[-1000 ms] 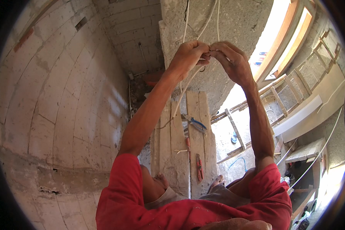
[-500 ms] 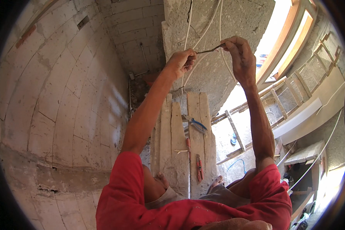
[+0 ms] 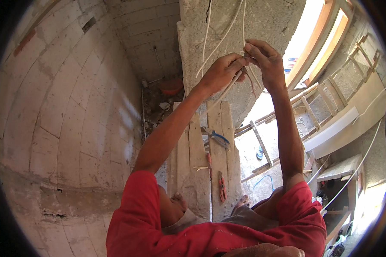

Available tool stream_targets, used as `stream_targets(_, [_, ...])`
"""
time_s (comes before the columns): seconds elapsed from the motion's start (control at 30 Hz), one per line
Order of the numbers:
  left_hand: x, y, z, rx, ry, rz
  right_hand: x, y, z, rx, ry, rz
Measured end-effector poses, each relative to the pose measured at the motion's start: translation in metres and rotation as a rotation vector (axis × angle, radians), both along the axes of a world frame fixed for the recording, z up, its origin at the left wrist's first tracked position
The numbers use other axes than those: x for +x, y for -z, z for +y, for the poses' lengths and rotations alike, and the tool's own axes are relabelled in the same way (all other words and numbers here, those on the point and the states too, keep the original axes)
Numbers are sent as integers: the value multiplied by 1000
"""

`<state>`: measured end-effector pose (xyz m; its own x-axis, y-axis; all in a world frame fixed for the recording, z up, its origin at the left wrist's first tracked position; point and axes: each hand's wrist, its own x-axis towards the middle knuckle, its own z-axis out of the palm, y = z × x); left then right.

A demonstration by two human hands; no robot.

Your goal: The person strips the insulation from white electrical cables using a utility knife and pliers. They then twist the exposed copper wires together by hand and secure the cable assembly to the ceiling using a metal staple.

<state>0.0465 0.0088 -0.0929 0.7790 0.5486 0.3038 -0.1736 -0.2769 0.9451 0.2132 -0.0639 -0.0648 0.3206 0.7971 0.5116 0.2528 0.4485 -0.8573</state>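
Both my arms reach forward and my hands meet in front of a rough concrete wall. My left hand (image 3: 223,72) is closed in a pinch on a white cable (image 3: 221,97), which slants down below its fingers. My right hand (image 3: 265,60) pinches at the same spot, fingertips touching the left hand's, at the foot of a hanging white cable (image 3: 243,25). A thin dark strip (image 3: 253,83) dangles from between the hands; whether it is tape or wire I cannot tell. The exact joint is hidden by fingers.
On the wooden planks (image 3: 185,175) below lie blue-handled pliers (image 3: 220,139), a red-handled screwdriver (image 3: 209,158) and a red utility knife (image 3: 222,187). A block wall (image 3: 73,111) rises at left. At right are a wooden window frame (image 3: 319,43) and a wooden ladder (image 3: 312,113).
The dark strip was stretched between my separated hands; now it hangs down. My left hand has moved right and meets the right hand, and a white cable slants below it.
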Motion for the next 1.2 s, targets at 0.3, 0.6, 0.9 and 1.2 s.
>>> stream_targets(0.3, [6,7,11,-377,430,-298,23,0,-1,-26,-468,393])
stream_targets(0.6, [0,-18,11,110,-185,-113,-3,-4,-8,51,88,-291])
stream_targets(0.9, [-10,-23,26,78,-515,-154,1,21,7,77,210,-437])
stream_targets(1.2, [-34,-31,35,10,-403,-266,16,18,0,-134,320,-682])
